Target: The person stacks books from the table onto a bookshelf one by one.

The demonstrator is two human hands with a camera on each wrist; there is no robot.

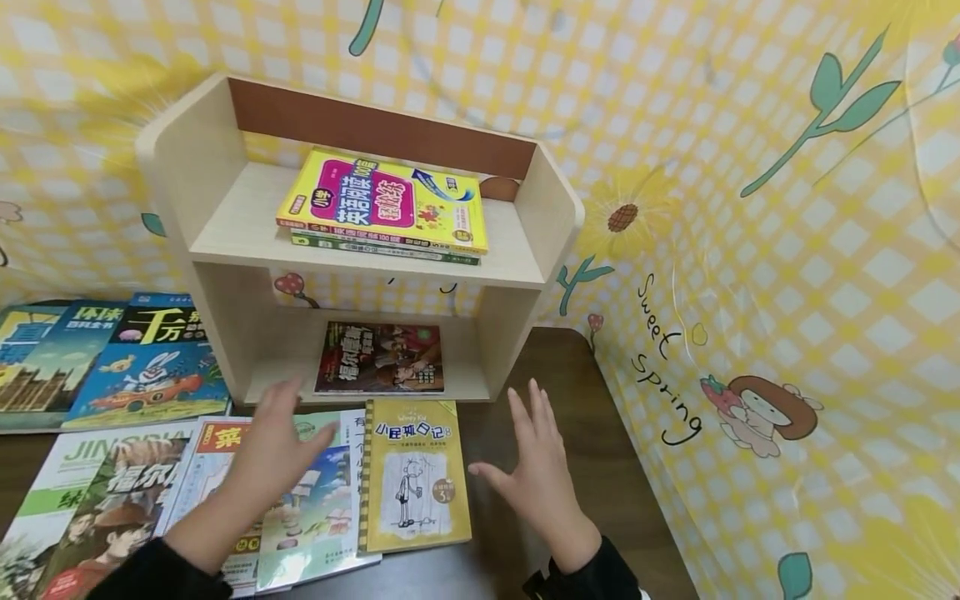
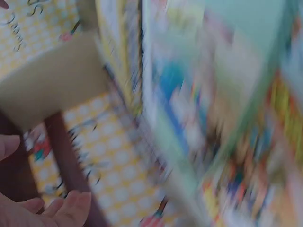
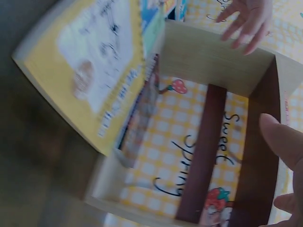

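Note:
In the head view my left hand [image 1: 279, 437] hovers open, fingers spread, over the books lying in front of a pale wooden two-tier shelf [image 1: 551, 208]. My right hand [image 1: 534, 467] is open too, above the dark table just right of a yellow diary book [image 1: 415, 475]. Neither hand holds anything. A yellow book stack [image 1: 382, 204] lies on the upper shelf, and a dark red book [image 1: 379, 358] on the lower one. The right wrist view shows the yellow diary book [image 3: 85, 66], the shelf [image 3: 208, 56] and my left hand [image 3: 246, 19]. The left wrist view is blurred.
Several picture books [image 1: 112, 367] lie flat across the left of the brown table [image 1: 585, 433]. A yellow checked backdrop [image 1: 750, 292] with "Sweet Spring" lettering closes off the back and right side. Bare table shows right of the diary book.

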